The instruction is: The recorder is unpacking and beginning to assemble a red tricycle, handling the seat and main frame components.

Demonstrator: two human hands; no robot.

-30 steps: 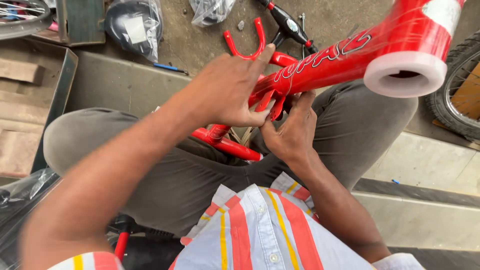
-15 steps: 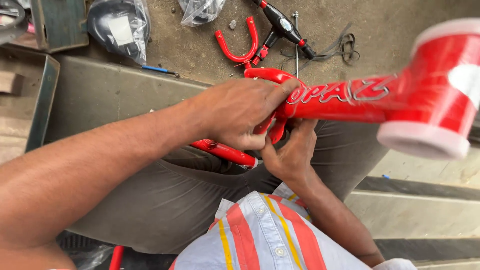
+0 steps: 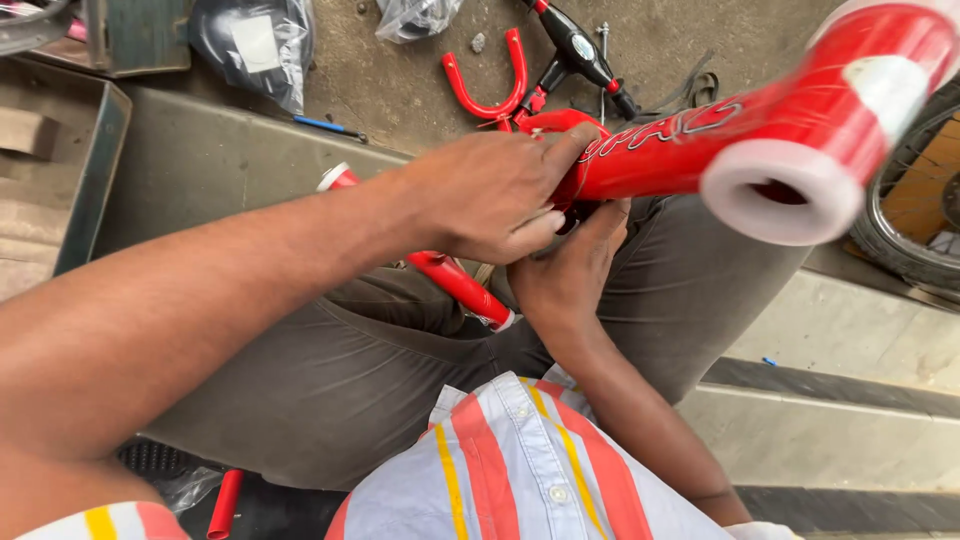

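Hands meet on a red bicycle frame (image 3: 690, 150) that lies across the person's lap. The left hand (image 3: 490, 195) comes in from the left with its fingers curled over the top of the frame where the tubes join, thumb pressed in beneath (a firm hold on it, as far as the view shows). The right hand (image 3: 568, 275) sits just under the left one, palm up, fingers bent upward against the underside of the same joint; whether it holds some small part there I cannot tell, since the left hand covers the spot.

To the right of both hands the frame's thick tube runs up toward the camera and ends in a white-rimmed open end (image 3: 782, 190), blurred. Below the left hand a thinner red tube (image 3: 455, 280) of the frame slants down across the grey trousers (image 3: 360, 370).

Beyond the hands, on the concrete floor (image 3: 400, 90), lie a red U-shaped bracket (image 3: 488, 85), a black handlebar stem (image 3: 580, 45) and a clear plastic bag (image 3: 415, 18). Farther left of the hands rests a dark plastic-wrapped bundle (image 3: 250, 40). At the far right edge, a spoked bicycle wheel (image 3: 915, 200) stands just behind the frame's open end.
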